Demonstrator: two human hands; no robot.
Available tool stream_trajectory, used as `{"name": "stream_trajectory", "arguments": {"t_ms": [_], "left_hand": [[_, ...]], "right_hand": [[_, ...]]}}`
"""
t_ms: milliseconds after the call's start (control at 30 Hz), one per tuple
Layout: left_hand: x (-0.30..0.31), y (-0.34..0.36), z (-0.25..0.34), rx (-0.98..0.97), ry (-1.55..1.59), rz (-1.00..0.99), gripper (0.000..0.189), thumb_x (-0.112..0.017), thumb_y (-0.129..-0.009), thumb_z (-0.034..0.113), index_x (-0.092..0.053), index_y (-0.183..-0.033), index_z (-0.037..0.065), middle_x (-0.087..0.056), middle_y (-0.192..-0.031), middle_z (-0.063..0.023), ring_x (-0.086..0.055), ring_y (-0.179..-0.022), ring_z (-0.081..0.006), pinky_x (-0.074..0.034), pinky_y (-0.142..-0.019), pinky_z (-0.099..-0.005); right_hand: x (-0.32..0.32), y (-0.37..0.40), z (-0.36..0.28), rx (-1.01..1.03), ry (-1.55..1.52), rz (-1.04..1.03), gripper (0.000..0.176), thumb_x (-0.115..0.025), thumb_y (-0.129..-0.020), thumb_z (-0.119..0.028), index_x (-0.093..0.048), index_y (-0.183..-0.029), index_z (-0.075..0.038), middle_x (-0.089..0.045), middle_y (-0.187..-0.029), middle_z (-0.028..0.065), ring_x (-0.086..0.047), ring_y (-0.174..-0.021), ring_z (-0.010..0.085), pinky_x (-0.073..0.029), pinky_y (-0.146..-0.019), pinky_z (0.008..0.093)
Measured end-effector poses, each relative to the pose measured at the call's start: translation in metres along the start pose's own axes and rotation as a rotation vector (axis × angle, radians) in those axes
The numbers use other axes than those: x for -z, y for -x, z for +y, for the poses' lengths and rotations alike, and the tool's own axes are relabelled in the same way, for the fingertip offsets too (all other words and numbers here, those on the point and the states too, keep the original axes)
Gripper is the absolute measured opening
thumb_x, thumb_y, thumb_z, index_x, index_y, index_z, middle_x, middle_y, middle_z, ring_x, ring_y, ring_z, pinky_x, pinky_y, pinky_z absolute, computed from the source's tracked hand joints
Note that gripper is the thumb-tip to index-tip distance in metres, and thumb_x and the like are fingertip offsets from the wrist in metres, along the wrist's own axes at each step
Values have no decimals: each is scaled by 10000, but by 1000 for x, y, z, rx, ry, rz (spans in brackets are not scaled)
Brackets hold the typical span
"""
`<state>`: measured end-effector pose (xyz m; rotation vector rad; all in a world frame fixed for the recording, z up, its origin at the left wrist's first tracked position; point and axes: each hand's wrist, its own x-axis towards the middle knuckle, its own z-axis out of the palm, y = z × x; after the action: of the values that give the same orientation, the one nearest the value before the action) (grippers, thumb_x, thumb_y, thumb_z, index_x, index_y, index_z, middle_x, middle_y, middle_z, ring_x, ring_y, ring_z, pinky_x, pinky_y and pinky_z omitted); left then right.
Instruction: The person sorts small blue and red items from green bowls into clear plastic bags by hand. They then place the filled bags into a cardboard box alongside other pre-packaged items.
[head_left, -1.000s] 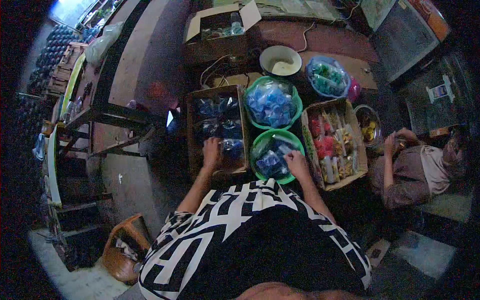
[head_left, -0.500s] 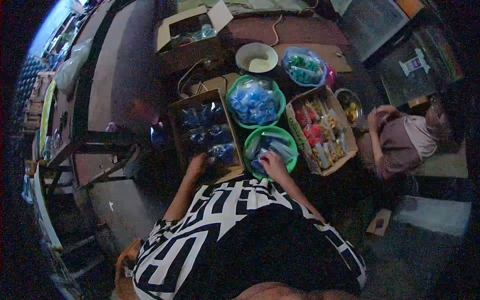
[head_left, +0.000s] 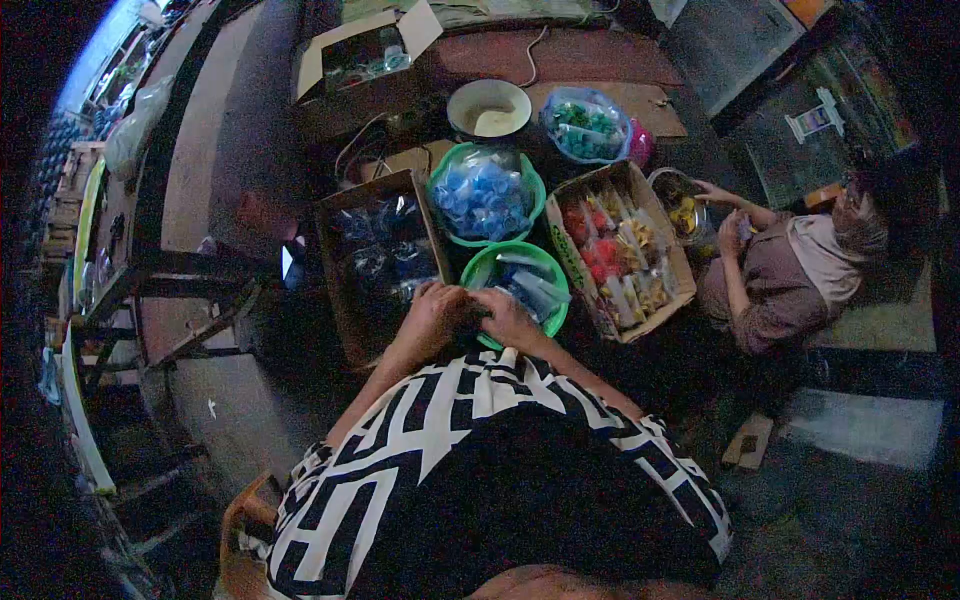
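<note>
- Open brown cardboard box of dark blue-wrapped packs sits on the floor, left of centre.
- Left hand: forearm rises from lower left, fingers curled inward, over the box's near right corner, touching the other hand.
- Right hand: knuckles up, fingers bent, at the near rim of the round green plastic basin.
- Both hands are closed together; cannot tell what, if anything, they grip.
- Basin holds clear and blue packets.
- Seated co-worker at far right.

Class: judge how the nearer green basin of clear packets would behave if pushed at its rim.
The nearer green basin looks wide and low, so it probably slides rather than tips. The clear packets inside look loose and would likely shift.
</note>
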<state>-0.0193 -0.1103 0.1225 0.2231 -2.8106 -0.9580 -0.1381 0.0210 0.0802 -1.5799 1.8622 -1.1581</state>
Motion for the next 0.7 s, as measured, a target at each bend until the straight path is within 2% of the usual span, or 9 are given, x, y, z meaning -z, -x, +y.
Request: {"name": "stream_trajectory", "arguments": {"t_ms": [67, 200, 300, 367, 500, 533, 567, 633, 700], "left_hand": [[-22, -7, -5, 27, 38, 31, 251, -623, -655, 88, -500, -869, 47, -531, -845, -118, -498, -879, -311, -322, -853, -435], [-21, -25, 14, 60, 79, 93, 231, -594, -667, 49, -497, -876, 42, -522, -848, -113, -495, -862, -311, -337, -831, -429], [-37, -34, 11, -35, -56, 174, 230, -600, -650, 49, -518, -865, 43, -519, -863, -118, -491, -864, -313, -368, -775, -407], [-54, -31, 20, 30, 48, 224, 225, -600, -645, 49, -534, -860, 45, -517, -867, -122, -489, -864, -315, -377, -749, -399], [-125, -4, 2, 169, 439, 261, 241, -608, -619, 39, -572, -857, 48, -520, -876, -132, -480, -884, -327, -389, -721, -395], [-129, 1, 3, -6, 39, 225, 267, -617, -620, 37, -562, -882, 45, -535, -877, -134, -487, -870, -326, -391, -725, -400], [-135, 4, 6, 3, 42, 222, 267, -617, -620, 37, -562, -882, 45, -535, -877, -134, -487, -870, -326, -391, -725, -400], [-137, 9, 24, 220, 285, 203, 231, -615, -670, 29, -552, -893, 33, -550, -893, -144, -511, -850, -328, -406, -722, -390], [-141, 13, 35, 221, 311, 308, 211, -588, -735, 29, -513, -932, 19, -553, -879, -148, -534, -806, -307, -420, -714, -352]], "right_hand": [[13, 6, 9, -180, -57, 18, 401, -541, -665, -52, -521, -1065, -38, -546, -1005, 178, -499, -971, 343, -380, -879, 392], [47, 14, 23, -186, -98, 157, 215, -548, -690, -55, -598, -898, -38, -573, -877, 139, -529, -885, 323, -402, -812, 388], [77, 25, 18, -37, -4, 228, 190, -549, -693, -49, -609, -873, -49, -562, -821, 125, -526, -847, 301, -406, -781, 393], [78, 42, 33, -16, 90, 227, 187, -558, -686, -47, -613, -864, -59, -539, -829, 124, -518, -837, 288, -409, -775, 388], [61, 85, 77, -148, 233, 8, 181, -595, -703, -104, -624, -881, -84, -478, -915, 113, -456, -937, 269, -384, -821, 346], [59, 94, 82, -198, 144, -53, 166, -591, -726, -128, -621, -880, -73, -479, -908, 113, -459, -932, 267, -381, -823, 344], [57, 102, 88, -251, 54, -117, 160, -587, -749, -152, -617, -878, -62, -481, -900, 113, -461, -927, 264, -377, -825, 342], [60, 109, 96, -243, -13, -129, 169, -566, -785, -176, -609, -882, -44, -503, -877, 120, -489, -896, 271, -390, -806, 344], [62, 109, 102, -297, -85, -115, 166, -541, -799, -166, -592, -885, -33, -532, -843, 120, -523, -836, 267, -411, -763, 341]]}}
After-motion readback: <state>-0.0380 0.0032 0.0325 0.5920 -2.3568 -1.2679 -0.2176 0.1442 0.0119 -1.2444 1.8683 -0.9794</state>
